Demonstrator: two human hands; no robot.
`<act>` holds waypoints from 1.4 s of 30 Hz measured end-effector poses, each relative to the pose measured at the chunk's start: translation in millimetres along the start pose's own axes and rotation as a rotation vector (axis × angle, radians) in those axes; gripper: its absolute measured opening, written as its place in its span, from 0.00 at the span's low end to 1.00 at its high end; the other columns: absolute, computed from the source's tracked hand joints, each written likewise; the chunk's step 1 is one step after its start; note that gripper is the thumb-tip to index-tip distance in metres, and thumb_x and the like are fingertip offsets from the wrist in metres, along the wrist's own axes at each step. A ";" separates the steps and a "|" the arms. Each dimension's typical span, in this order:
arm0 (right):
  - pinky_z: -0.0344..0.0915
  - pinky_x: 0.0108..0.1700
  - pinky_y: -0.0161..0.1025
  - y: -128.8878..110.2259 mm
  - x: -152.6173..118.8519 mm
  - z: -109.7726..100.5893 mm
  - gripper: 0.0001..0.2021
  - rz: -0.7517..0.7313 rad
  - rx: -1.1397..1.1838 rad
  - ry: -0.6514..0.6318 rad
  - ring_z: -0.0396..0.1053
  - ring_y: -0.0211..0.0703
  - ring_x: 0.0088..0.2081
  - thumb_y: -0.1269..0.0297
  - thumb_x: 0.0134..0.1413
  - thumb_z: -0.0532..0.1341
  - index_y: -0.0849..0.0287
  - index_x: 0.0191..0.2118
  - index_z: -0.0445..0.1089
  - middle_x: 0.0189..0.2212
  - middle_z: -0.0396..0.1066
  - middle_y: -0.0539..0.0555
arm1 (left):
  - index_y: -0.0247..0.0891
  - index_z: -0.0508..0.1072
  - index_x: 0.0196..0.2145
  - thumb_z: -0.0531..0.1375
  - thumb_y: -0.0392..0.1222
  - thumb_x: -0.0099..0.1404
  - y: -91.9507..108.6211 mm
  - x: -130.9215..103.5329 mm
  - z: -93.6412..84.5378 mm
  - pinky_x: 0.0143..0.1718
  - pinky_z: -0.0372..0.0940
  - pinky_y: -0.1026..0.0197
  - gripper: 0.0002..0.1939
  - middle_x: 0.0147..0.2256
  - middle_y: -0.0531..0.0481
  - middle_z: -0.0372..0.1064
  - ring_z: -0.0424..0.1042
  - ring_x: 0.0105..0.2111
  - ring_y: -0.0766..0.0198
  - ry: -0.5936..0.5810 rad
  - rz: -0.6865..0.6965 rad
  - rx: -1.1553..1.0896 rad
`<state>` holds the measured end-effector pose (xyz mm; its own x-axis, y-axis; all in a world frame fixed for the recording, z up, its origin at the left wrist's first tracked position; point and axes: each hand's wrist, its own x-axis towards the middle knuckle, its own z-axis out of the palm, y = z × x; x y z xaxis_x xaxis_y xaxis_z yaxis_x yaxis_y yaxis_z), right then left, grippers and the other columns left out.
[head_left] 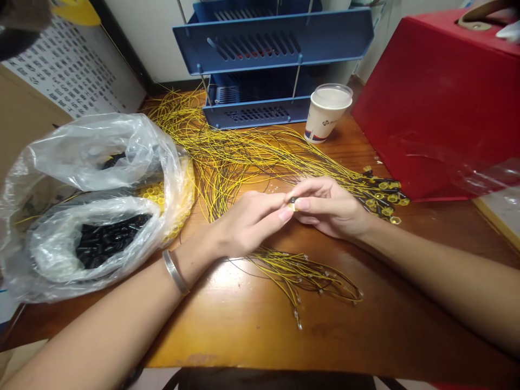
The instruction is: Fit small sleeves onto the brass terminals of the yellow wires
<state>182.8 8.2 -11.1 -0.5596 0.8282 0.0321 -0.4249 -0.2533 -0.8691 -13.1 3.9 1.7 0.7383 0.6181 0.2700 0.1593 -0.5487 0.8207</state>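
Note:
My left hand (252, 219) and my right hand (331, 208) meet over the middle of the table. Between their fingertips is a small black part with a yellow cap (293, 204), pinched from both sides. Most of it is hidden by the fingers. Just below my hands lies a bundle of yellow and black wires (280, 265) with small clear tips. To the right of my right hand, several black pieces with yellow hexagonal caps (385, 197) sit at the ends of other wires. A metal bracelet (175, 272) circles my left wrist.
On the left, clear plastic bags (101, 135) hold black parts (109, 238) and yellow caps (179, 211). Long yellow wires (227, 151) spread across the back of the wooden table (227, 336). A paper cup (325, 116), a blue tray rack (276, 43) and a red box (439, 108) stand behind.

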 end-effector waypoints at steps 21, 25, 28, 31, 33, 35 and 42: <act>0.48 0.19 0.29 1.3 1.0 -1.0 0.05 -0.002 -0.010 -0.024 0.58 0.27 0.19 0.72 0.45 0.70 0.59 0.31 0.80 0.21 0.73 0.50 | 0.36 0.64 0.27 0.50 0.46 0.74 -1.7 0.4 0.7 0.29 0.54 0.63 0.18 0.23 0.55 0.62 0.61 0.24 0.69 -0.017 0.023 0.053; 0.48 0.19 0.29 2.0 0.3 -2.3 0.04 -0.016 -0.031 -0.026 0.57 0.27 0.18 0.71 0.46 0.70 0.59 0.31 0.80 0.20 0.72 0.49 | 0.36 0.65 0.27 0.49 0.47 0.74 -2.8 1.4 0.6 0.28 0.54 0.63 0.20 0.23 0.55 0.62 0.61 0.23 0.69 -0.007 0.046 0.100; 0.48 0.19 0.29 2.0 0.7 -2.9 0.04 -0.022 -0.041 -0.024 0.57 0.27 0.18 0.71 0.47 0.70 0.59 0.32 0.80 0.21 0.71 0.49 | 0.36 0.65 0.27 0.49 0.47 0.74 -3.4 1.4 0.5 0.28 0.54 0.63 0.20 0.22 0.55 0.62 0.61 0.23 0.69 -0.001 0.049 0.116; 0.48 0.19 0.29 2.3 1.2 -3.0 0.04 -0.026 -0.046 -0.031 0.57 0.27 0.18 0.70 0.47 0.70 0.59 0.32 0.80 0.21 0.72 0.49 | 0.36 0.65 0.26 0.49 0.47 0.74 -3.5 1.5 0.5 0.27 0.54 0.63 0.20 0.21 0.55 0.62 0.61 0.22 0.69 0.011 0.054 0.124; 0.48 0.19 0.29 2.5 1.2 -3.0 0.04 -0.024 -0.050 -0.035 0.57 0.27 0.18 0.70 0.47 0.70 0.59 0.33 0.80 0.22 0.72 0.49 | 0.36 0.64 0.26 0.49 0.47 0.74 -3.1 1.7 0.3 0.27 0.54 0.63 0.20 0.21 0.55 0.62 0.61 0.22 0.69 0.018 0.058 0.131; 0.48 0.19 0.29 2.7 1.2 -3.0 0.04 -0.026 -0.055 -0.038 0.57 0.27 0.18 0.70 0.48 0.70 0.60 0.33 0.80 0.22 0.72 0.49 | 0.36 0.64 0.26 0.49 0.47 0.74 -2.6 1.8 0.1 0.27 0.54 0.63 0.20 0.21 0.55 0.62 0.61 0.22 0.69 0.018 0.057 0.136; 0.48 0.19 0.29 2.2 0.4 -3.1 0.04 -0.030 -0.076 -0.032 0.58 0.27 0.18 0.70 0.48 0.70 0.60 0.33 0.80 0.22 0.73 0.49 | 0.36 0.64 0.26 0.50 0.46 0.74 -4.3 0.8 0.6 0.26 0.53 0.64 0.19 0.21 0.55 0.60 0.59 0.21 0.70 0.029 0.063 0.166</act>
<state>183.8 9.6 -14.5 -0.5706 0.8179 0.0737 -0.3871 -0.1887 -0.9025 -12.8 6.4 -1.9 0.7314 0.5942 0.3346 0.2213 -0.6709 0.7077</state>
